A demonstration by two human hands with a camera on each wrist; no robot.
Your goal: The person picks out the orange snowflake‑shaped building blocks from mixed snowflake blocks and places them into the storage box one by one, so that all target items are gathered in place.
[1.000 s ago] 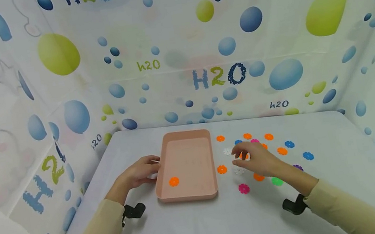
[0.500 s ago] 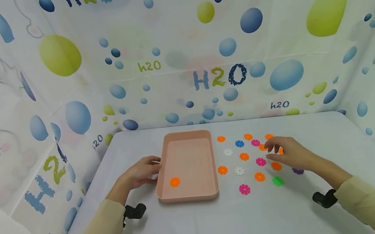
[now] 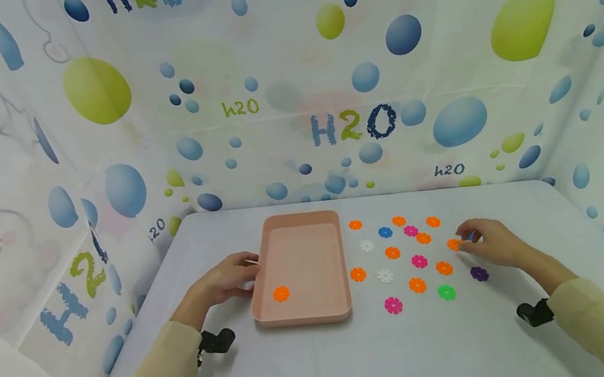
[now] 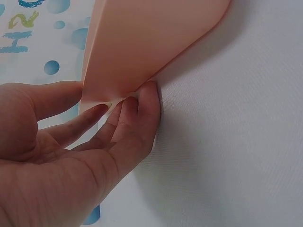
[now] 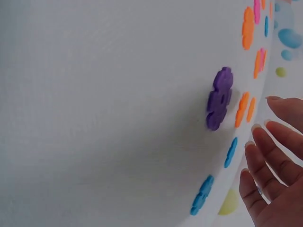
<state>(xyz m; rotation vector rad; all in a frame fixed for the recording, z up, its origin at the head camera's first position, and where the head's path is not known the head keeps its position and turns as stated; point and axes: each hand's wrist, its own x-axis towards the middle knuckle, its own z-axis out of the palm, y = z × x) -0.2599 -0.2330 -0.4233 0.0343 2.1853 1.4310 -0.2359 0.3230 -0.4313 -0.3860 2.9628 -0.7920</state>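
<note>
At the left rim of a pink rectangular tray (image 3: 313, 259), my left hand (image 3: 227, 278) holds its side. The left wrist view has the thumb at the tray's rim and the fingertips against its wall near the base. One orange flower-shaped disc (image 3: 281, 294) lies inside, toward the near end. Over the right part of the scattered discs hovers my right hand (image 3: 491, 243), fingers loosely bent and nothing in them. Nearest to it are an orange disc (image 3: 453, 244), a partly covered blue disc (image 3: 470, 237) and a purple disc (image 5: 220, 99).
Several flower-shaped discs are spread right of the tray, among them a white disc (image 3: 385, 276), a green disc (image 3: 446, 292) and a pink disc (image 3: 393, 305). A white cloth (image 3: 336, 367) covers the table. Behind stands a printed curtain (image 3: 267, 42).
My right hand has moved rightward across the discs, from above the white and orange ones to the right side, uncovering those in the middle. The left hand and tray have stayed put.
</note>
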